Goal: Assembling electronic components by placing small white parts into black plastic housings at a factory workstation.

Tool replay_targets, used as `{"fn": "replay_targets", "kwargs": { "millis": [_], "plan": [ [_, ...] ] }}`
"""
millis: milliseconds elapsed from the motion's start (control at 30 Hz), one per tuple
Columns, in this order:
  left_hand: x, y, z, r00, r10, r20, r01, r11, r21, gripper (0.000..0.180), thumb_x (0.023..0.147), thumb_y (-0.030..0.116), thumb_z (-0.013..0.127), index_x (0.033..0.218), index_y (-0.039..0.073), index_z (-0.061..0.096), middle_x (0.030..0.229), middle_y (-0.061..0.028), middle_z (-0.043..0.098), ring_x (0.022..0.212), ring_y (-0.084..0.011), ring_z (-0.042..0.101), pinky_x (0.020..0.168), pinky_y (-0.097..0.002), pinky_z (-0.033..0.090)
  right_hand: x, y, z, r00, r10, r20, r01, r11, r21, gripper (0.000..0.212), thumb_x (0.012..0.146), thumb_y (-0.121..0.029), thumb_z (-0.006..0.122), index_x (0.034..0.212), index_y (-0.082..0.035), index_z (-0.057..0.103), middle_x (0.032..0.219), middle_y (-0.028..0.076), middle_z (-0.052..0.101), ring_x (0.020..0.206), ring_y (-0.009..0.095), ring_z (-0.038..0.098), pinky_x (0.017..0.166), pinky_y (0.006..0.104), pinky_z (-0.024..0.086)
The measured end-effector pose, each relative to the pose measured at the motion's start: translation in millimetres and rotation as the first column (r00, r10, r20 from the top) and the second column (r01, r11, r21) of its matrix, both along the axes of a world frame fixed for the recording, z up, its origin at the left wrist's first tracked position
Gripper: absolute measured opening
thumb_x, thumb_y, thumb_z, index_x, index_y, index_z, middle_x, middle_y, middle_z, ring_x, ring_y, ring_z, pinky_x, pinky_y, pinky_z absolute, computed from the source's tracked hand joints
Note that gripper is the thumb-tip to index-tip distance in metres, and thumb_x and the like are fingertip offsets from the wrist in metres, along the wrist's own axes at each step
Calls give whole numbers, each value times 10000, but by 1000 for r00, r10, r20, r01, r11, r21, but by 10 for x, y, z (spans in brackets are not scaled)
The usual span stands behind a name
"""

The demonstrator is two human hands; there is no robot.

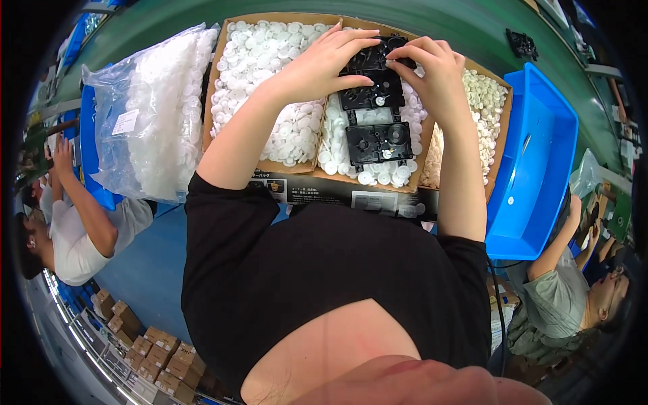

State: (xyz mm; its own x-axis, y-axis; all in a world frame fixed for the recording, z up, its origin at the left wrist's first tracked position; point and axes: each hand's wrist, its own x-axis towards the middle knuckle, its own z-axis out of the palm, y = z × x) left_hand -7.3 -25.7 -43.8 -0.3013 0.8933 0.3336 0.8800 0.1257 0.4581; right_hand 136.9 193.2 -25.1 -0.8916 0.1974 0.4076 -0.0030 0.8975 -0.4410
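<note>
Several black plastic mechanism frames lie in a column over the middle section of a cardboard box. My left hand [331, 59] spans the farthest frame [364, 61] from its left side, fingers at the far edge and thumb at the near edge. Over the right part of that frame, my right hand [432, 67] is closed in a pinch; a tiny pale bit shows at the fingertips, too small to name. Nearer to me are a middle frame [358, 96] and a near frame [379, 143], each with a small white gear on it. White plastic gears [331, 162] lie beneath.
White gears [260, 57] fill the left box section; cream-coloured pieces [482, 101] fill the right one. A clear bag of white parts [152, 121] lies left, over a blue bin. One blue bin [533, 169] stands right. Another black part [521, 44] lies far right. People work on both sides.
</note>
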Motion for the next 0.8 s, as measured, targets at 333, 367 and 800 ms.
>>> {"fn": "replay_targets", "kwargs": {
  "millis": [333,367,800],
  "plan": [
    [-377,-487,569,910,313,272,-235,930,-281,393,942,208,768,1299,108,638,1332,-48,682,1212,-212,645,1037,-369,511,193,-6,3,978,-179,107,136,937,320,130,836,-243,835,948,-192,793,1043,-57,662,970,202,563,972,424,352],
    [-399,-526,594,885,373,278,-253,888,-383,359,936,174,773,1267,108,653,1298,-38,699,1185,-195,657,997,-351,529,200,-15,-8,974,-192,117,134,915,380,132,832,-236,835,946,-187,791,1043,-52,661,969,207,561,974,429,350],
    [-109,-574,-3,918,287,-273,-327,938,-116,208,889,119,762,1084,119,690,1035,11,738,1004,-174,670,898,-322,531,225,-24,-123,987,-134,91,90,920,382,131,839,-237,810,950,-173,786,988,-37,731,978,220,569,981,450,348]
  ]
}}
